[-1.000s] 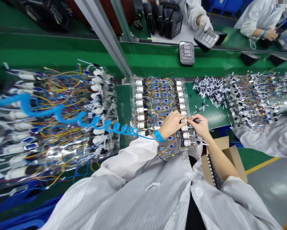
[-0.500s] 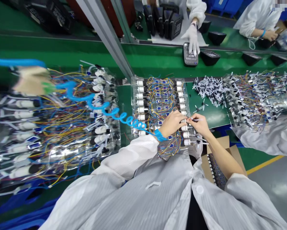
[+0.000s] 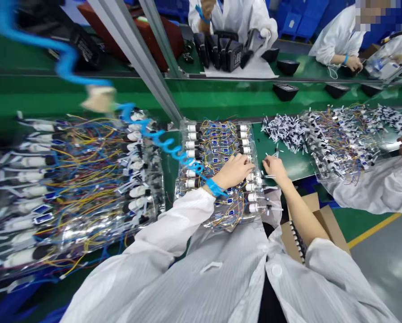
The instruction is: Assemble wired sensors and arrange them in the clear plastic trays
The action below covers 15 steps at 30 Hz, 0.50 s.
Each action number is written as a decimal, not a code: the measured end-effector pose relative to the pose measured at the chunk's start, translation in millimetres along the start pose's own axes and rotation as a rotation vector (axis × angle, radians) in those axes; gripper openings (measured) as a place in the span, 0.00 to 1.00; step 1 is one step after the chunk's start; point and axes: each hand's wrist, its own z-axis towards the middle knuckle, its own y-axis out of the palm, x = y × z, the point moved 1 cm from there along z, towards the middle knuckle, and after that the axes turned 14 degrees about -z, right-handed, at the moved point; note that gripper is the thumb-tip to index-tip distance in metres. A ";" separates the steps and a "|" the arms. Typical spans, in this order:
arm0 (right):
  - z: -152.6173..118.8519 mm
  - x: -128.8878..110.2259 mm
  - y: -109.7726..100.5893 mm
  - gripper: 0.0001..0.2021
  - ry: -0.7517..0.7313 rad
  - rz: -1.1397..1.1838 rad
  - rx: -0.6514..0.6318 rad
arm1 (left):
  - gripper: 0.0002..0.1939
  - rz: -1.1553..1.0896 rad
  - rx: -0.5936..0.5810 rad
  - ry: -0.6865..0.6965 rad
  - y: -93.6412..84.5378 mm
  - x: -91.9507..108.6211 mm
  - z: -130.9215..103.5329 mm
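In the middle lies clear plastic packaging (image 3: 178, 190) holding two columns of white cylindrical parts (image 3: 252, 197) with black ends, joined by coloured wires and small blue pieces. My left hand (image 3: 235, 171) reaches across it, fingers bent and pressed on a white part in the right column. A blue wrist strap (image 3: 215, 187) with a coiled blue cord (image 3: 169, 146) is on that wrist. Just right of the column, my right hand (image 3: 276, 169) has its fingers curled together; whatever they hold is too small to make out. Thin white strips (image 3: 274, 208) stick out from the lowest parts.
More wired parts (image 3: 86, 179) cover the left side. A pile of black-and-white pieces (image 3: 284, 132) and another wired batch (image 3: 342, 143) lie right. Below is an open cardboard box (image 3: 326, 224). Behind the metal post (image 3: 143, 63), co-workers handle black devices (image 3: 286, 91).
My right hand has drawn back from my left hand, leaving a gap between them. Across the bench, a co-worker's gloved hand has taken a device off the green strip. The whole view has shifted slightly.
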 end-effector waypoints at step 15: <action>-13.7 14.5 -17.1 0.17 0.118 -0.036 0.039 | 0.14 -0.029 0.081 -0.042 6.0 -14.3 -2.6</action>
